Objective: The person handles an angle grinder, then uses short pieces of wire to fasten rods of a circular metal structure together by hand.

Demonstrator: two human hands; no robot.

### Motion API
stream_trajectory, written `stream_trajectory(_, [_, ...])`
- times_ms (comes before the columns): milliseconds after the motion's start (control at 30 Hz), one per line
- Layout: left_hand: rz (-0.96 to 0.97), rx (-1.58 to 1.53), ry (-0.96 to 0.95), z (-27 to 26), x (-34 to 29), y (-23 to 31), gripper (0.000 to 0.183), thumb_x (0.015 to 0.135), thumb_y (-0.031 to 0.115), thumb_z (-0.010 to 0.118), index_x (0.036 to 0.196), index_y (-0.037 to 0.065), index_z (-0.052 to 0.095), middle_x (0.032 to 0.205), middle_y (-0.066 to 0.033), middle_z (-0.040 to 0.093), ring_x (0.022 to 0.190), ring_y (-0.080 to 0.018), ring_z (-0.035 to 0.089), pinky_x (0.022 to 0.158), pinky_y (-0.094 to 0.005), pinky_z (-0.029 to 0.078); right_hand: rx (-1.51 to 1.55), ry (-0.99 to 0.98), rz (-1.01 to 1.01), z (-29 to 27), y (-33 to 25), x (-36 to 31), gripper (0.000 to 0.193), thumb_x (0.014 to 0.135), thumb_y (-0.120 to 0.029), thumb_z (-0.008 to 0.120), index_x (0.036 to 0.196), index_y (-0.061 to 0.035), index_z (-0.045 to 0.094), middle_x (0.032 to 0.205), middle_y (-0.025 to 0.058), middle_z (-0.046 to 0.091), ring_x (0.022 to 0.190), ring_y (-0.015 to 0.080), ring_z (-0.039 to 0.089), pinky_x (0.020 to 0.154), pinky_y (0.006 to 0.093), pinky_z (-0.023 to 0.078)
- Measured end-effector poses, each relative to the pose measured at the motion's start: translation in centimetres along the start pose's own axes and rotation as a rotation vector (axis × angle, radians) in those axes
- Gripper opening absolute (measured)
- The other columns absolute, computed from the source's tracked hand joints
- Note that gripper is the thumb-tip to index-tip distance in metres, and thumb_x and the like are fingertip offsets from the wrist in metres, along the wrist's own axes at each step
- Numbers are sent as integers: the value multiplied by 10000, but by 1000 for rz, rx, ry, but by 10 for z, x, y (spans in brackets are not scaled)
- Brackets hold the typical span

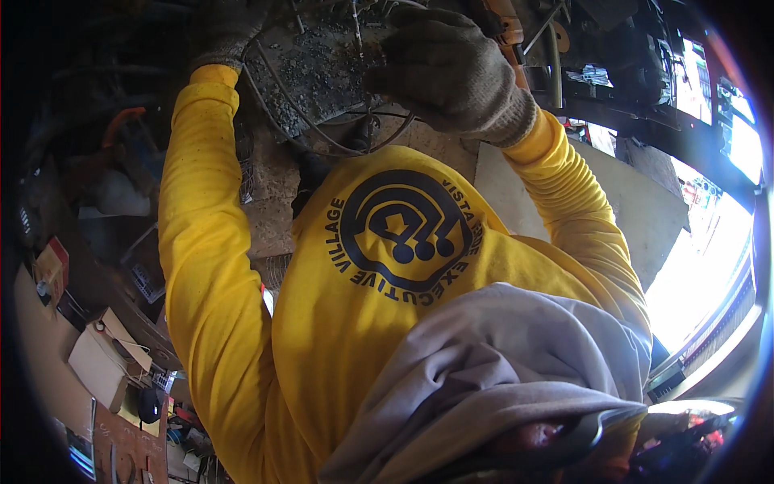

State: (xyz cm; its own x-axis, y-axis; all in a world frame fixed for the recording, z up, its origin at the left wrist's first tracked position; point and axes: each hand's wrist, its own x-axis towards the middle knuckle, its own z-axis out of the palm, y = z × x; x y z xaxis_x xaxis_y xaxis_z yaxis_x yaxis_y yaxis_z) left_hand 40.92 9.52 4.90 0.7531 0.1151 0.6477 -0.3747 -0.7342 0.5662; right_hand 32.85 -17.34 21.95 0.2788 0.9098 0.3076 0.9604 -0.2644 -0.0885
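Both my hands wear grey-brown knit work gloves and reach to the top of the view. My right hand (458, 77) is raised with its fingers curled inward; what they hold, if anything, is lost in shadow. My left hand (226, 36) is beside the upper left end of a bent metal rod (348, 151), its fingers too dark to make out. The rod curves in a loop around the front of a dark surface (322, 93) strewn with small grey bits. A thin upright rod (357, 26) stands over that surface, between my hands.
An orange-brown tool-like thing (505, 22) stands beyond my right hand. A pale flat board (584, 202) leans under my right forearm. At far left lies an orange curved handle (122, 123). A cardboard box (98, 355) and loose clutter fill the lower left.
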Motion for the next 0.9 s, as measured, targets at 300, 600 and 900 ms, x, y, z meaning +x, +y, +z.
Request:
stream_trajectory(300, [-73, 53, -102, 2, 2, -4, 321, 948, 219, 670, 1222, 53, 652, 908, -157, 659, 766, -291, 625, 718, -373, 508, -120, -63, -35, -4, 7, -8, 218, 757, -206, 729, 962, -146, 772, 896, 44, 713, 986, 244, 697, 1037, 420, 524])
stream_trajectory(600, [-12, -23, -35, 10, -3, -14, 354, 946, 217, 674, 1258, 56, 635, 922, -142, 652, 781, -274, 622, 724, -349, 499, -60, 41, -136, 13, 13, -6, 183, 780, -203, 747, 951, -148, 780, 891, 36, 719, 953, 242, 702, 981, 420, 561])
stream_trajectory(900, [-163, -14, -128, 10, 1, -5, 241, 964, 244, 669, 1085, 37, 639, 860, -155, 598, 728, -282, 568, 681, -369, 474, -22, -5, 35, 8, 6, -28, 212, 784, -258, 785, 978, -174, 785, 889, 38, 723, 1033, 253, 689, 994, 427, 540])
